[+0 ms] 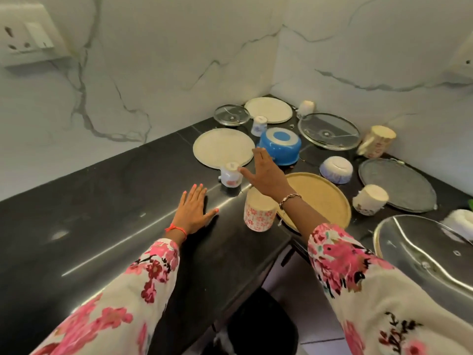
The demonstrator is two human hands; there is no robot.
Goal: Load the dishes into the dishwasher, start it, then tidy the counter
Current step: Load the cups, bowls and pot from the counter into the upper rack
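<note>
Floral sleeves (358, 290) stretch over a black surface (102, 213) cornered by marble walls (166, 60), strewn with plates (222, 147), lids (329, 130) and cups (259, 213); left hand (192, 213) lies flat, right hand (266, 175) has its fingers (258, 156) spread open beside a small cup (231, 176).

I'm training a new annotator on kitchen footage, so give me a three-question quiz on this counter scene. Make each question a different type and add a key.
1. True or false: the left hand is curled into a fist.
2. The blue bowl stands: A) upright, B) upside down, C) on its side.
3. Short answer: which dish is nearest the thumb of the right hand?

Key:
1. False. It lies flat, fingers straight, on the black counter.
2. B.
3. The small floral cup, which is upside down.
</note>
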